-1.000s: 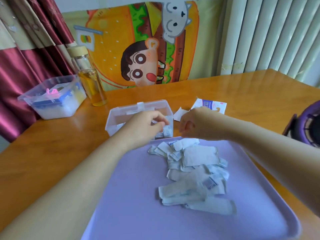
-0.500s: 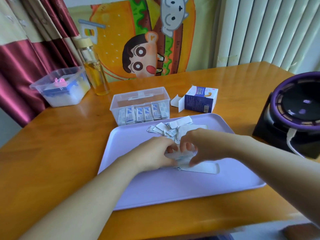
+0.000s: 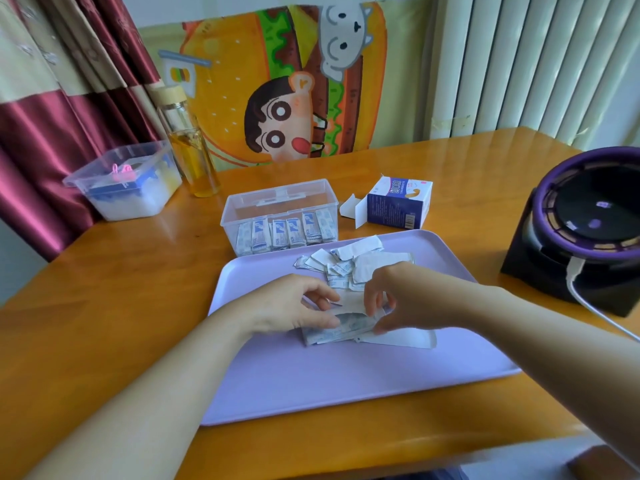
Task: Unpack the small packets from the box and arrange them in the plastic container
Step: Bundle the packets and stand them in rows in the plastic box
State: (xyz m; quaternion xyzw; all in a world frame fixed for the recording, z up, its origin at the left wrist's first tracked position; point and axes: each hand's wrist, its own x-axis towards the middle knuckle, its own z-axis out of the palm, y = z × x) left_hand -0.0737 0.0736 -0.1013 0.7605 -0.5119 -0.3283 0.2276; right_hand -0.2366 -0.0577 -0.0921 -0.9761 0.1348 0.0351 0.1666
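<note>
The left hand [image 3: 294, 306] has come back from the plastic container [image 3: 277, 192], toward the table's far edge, to the loose packets [image 3: 346, 268] on the tray [image 3: 346, 379]. It and the right hand [image 3: 405, 296] pinch, fingers curled, what seems one small bundle of them, so I judge that another batch follows.

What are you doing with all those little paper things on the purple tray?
A person is sorting small packets heaped on the purple tray. The left hand and right hand both pinch packets at the near edge of the heap. Behind the tray, the clear plastic container already has a row of packets standing along its front wall. The opened box lies on the table to its right.
</note>
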